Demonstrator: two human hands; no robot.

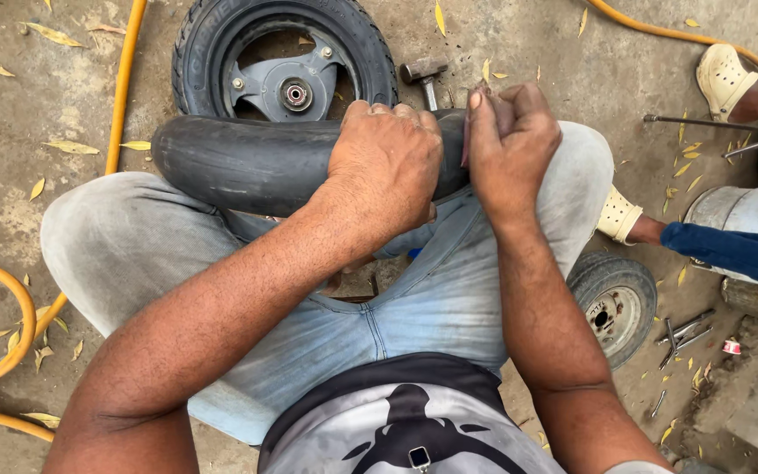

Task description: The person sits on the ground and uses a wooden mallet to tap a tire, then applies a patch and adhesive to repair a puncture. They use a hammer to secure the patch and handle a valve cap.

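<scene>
A black inner tube point(247, 162), laid across the knees, is gripped by the closed left hand point(385, 167), while a small scraping tool point(475, 105) is pinched against it by the right hand point(511, 149); beyond both, the wheel point(284, 54) lies unrefitted.

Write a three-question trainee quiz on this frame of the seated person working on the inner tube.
1. True or false: the left hand grips the black inner tube lying across the person's knees.
2. What lies on the ground just beyond the tube? A) a wheel with tyre B) a bucket C) a bicycle frame
3. Fill in: a small ____ lies on the concrete right of that wheel.

Key
1. True.
2. A.
3. Hammer. The right hand pinches something thin against the tube; what it is cannot be told.
</scene>
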